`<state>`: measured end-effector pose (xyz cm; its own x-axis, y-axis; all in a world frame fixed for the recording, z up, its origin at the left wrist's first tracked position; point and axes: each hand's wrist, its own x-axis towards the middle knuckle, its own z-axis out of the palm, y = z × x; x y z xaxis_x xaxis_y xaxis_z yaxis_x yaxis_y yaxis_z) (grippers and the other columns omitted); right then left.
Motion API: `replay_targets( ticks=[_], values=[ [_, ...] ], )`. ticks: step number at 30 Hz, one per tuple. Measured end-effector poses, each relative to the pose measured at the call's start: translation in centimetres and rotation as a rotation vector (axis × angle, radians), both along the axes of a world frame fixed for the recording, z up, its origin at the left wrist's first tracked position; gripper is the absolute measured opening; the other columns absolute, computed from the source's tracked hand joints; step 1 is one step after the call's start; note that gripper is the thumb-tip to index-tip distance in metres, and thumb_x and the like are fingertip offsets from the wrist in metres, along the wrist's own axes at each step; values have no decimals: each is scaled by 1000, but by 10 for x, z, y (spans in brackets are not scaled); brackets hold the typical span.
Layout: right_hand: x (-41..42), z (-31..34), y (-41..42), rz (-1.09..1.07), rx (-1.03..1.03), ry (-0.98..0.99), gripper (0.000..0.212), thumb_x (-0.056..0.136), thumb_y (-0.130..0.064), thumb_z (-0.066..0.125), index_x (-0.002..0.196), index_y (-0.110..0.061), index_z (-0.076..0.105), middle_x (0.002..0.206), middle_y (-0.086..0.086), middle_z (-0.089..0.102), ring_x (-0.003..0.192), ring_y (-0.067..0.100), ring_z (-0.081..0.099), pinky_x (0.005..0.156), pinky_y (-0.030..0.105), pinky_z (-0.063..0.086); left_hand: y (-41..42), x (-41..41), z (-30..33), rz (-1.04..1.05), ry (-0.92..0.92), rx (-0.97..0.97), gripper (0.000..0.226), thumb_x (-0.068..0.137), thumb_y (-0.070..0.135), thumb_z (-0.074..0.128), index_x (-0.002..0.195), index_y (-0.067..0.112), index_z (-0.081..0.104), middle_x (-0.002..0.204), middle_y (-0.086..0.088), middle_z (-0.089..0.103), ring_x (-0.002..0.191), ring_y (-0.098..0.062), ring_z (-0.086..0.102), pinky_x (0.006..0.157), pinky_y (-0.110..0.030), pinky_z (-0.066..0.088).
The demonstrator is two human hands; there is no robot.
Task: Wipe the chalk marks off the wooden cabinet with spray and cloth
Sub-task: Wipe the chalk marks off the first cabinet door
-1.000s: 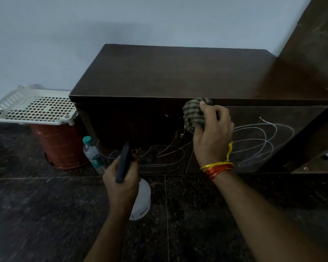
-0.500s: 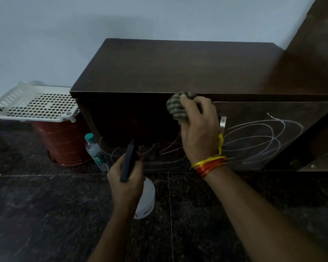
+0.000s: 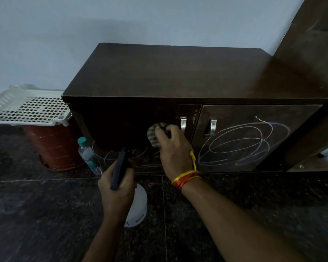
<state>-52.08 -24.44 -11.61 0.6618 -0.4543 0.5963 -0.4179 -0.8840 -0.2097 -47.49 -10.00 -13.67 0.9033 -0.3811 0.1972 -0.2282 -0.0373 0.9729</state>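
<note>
Viewpoint: the head camera is sitting above the wooden cabinet (image 3: 178, 76).
Facing: it is looking forward and down, taking in the cabinet top, its doors and the dark floor (image 3: 36, 214).
Nearness: both forearms are reaching in from the bottom edge.
Shared views: only one view is showing.

No legible text anywhere. The water bottle (image 3: 88, 155) standing to the left of my cabinet (image 3: 178, 76) has a green-and-white label, print too small and blurred to make out. The white spray bottle (image 3: 137, 205) I grip in my left hand (image 3: 117, 188) shows a dark smudge of lettering near its base; unreadable. The chalk marks (image 3: 242, 144) on the right door are only loops and scribbles, no letters or numbers.
</note>
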Motion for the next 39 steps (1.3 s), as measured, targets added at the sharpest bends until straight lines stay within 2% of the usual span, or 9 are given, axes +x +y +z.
replay_targets(
  ticks=[4, 9, 13, 16, 20, 26, 30, 35, 39],
  values=[
    [-1, -4, 2, -25, 84, -7, 42, 76, 3, 67, 115, -9, 59, 106, 17, 58, 86, 36, 61, 62, 43, 57, 1, 2, 2, 12, 6, -5, 36, 92, -9, 52, 62, 10, 51, 57, -34, 48, 46, -33, 43, 41, -18, 37],
    [8, 30, 0, -119, 10, -203, 39, 78, -7, 70, 114, -16, 61, 106, 10, 59, 90, 28, 58, 71, 38, 45, 0, 6, -2, 29, 4, 4, 28, 91, 0, 55, 63, 6, 52, 57, -33, 50, 46, -30, 46, 40, -19, 37],
    [8, 25, 1, -149, 20, -200, 42, 76, -7, 72, 116, -17, 61, 109, 12, 59, 89, 29, 58, 70, 37, 44, -4, 4, 0, 1, -16, 13, 29, 92, -9, 51, 64, 2, 53, 57, -35, 49, 42, -20, 43, 40, -14, 36],
    [2, 18, 1, -119, 42, -153, 44, 75, -6, 70, 117, -17, 60, 110, 12, 58, 92, 29, 58, 72, 39, 47, -3, 3, 0, -7, -20, -8, 27, 92, -5, 53, 65, 1, 53, 57, -34, 49, 43, -27, 42, 41, -13, 37],
    [-1, 38, -6, -93, 183, -369, 40, 78, -5, 61, 118, -11, 58, 110, 12, 53, 97, 29, 56, 81, 44, 50, -4, 4, 5, 11, -25, -34, 23, 89, 2, 54, 66, -3, 54, 57, -35, 48, 48, -40, 42, 40, -13, 37],
    [-10, 34, -12, -97, 197, -446, 40, 82, -1, 58, 121, -9, 56, 114, 11, 49, 103, 25, 55, 85, 36, 52, -9, 3, 7, -36, -24, -66, 27, 91, -9, 50, 69, 5, 55, 58, -36, 47, 49, -42, 40, 42, -14, 37],
    [-13, 34, -15, -142, 240, -537, 40, 82, 0, 61, 121, -8, 55, 116, 11, 49, 102, 20, 54, 83, 22, 47, -14, 4, 2, -55, -37, -84, 21, 87, 5, 51, 66, 1, 53, 56, -32, 46, 50, -40, 41, 44, -19, 37],
    [-20, 20, -25, -212, 255, -570, 35, 83, 0, 61, 118, -5, 54, 116, 14, 48, 102, 25, 56, 85, 33, 53, -17, 6, -1, -60, -30, -102, 27, 84, 13, 50, 64, -5, 51, 55, -31, 45, 50, -39, 39, 44, -22, 36],
    [-20, 14, -24, -233, 300, -575, 33, 84, 0, 61, 116, -2, 54, 116, 16, 50, 103, 21, 52, 87, 20, 45, -16, 5, 2, -67, -30, -92, 24, 88, 3, 52, 65, -5, 51, 56, -33, 44, 51, -42, 37, 45, -19, 36]
  ],
)
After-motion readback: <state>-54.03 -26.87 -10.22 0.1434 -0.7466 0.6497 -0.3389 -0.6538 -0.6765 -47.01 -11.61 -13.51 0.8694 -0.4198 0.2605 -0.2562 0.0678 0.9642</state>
